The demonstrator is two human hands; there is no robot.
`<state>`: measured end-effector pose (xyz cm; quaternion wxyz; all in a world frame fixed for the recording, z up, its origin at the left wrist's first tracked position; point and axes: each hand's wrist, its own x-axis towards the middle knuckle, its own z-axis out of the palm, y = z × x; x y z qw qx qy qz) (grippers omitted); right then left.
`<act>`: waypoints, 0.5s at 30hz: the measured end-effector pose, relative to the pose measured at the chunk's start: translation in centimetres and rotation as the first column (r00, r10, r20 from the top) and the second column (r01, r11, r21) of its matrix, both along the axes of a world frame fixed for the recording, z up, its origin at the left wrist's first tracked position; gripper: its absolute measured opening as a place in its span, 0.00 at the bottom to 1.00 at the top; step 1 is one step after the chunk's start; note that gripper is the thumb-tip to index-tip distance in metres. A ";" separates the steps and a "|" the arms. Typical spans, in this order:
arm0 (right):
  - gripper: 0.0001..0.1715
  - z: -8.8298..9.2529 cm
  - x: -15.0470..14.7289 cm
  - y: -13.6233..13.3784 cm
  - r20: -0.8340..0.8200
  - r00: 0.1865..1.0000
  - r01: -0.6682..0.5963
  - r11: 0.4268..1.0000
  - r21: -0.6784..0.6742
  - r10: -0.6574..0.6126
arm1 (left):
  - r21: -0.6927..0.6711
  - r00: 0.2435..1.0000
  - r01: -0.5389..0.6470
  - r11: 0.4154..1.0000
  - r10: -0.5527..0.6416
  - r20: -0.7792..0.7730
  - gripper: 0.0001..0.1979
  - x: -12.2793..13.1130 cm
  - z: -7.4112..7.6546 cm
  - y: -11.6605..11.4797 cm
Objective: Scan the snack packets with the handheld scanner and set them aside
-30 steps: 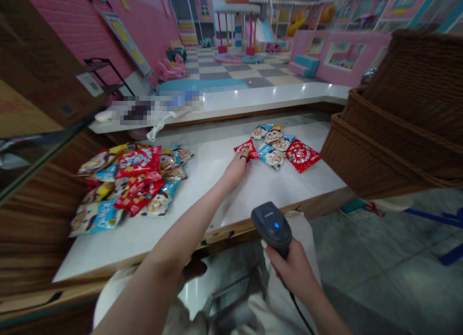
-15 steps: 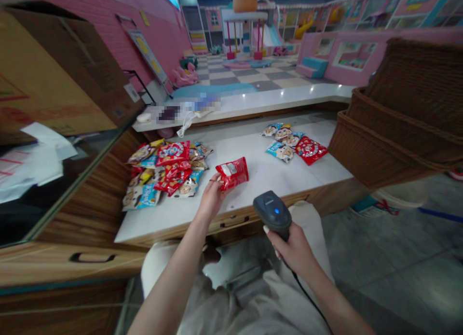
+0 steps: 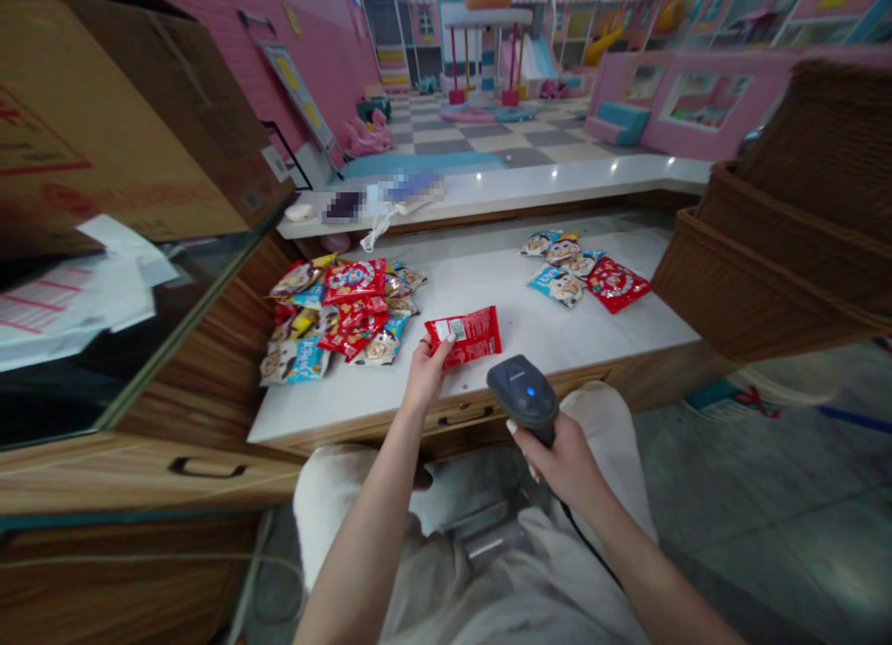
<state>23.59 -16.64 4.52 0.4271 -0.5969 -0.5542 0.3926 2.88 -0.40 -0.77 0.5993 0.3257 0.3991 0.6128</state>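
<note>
My left hand (image 3: 426, 371) pinches a red snack packet (image 3: 468, 335) by its left edge and holds it flat just above the white counter (image 3: 502, 296). My right hand (image 3: 564, 459) grips a dark barcode scanner (image 3: 522, 394) with a blue light, its head a short way below and right of the packet. A big heap of snack packets (image 3: 333, 312) lies left of my left hand. A smaller group of packets (image 3: 582, 269) lies at the counter's far right.
Stacked wicker baskets (image 3: 780, 264) stand at the right end of the counter. A cardboard box (image 3: 132, 134) and papers (image 3: 76, 287) sit on the glass case at left. Wooden drawers (image 3: 209, 464) run under the counter. A play area lies beyond the back ledge.
My left hand took a red packet from the right-hand group and brought it back toward me, close to the scanner. The scanner hand barely moved.
</note>
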 end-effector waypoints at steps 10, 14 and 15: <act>0.15 0.5 -1.0 0.2 -0.056 0.998 -0.032 0.999 -0.021 0.030 | -0.004 0.992 -0.056 0.998 0.055 -0.113 0.37 0.1 -0.4 -0.4; 0.15 0.5 -1.1 0.0 -0.060 0.998 -0.034 0.999 -0.028 0.033 | -0.025 0.985 -0.081 0.996 0.076 -0.153 0.36 0.6 -0.1 -0.7; 0.15 0.5 -1.1 0.0 -0.059 0.998 -0.033 0.999 -0.032 0.031 | -0.023 0.984 -0.098 0.995 0.093 -0.151 0.36 0.7 -0.1 -0.8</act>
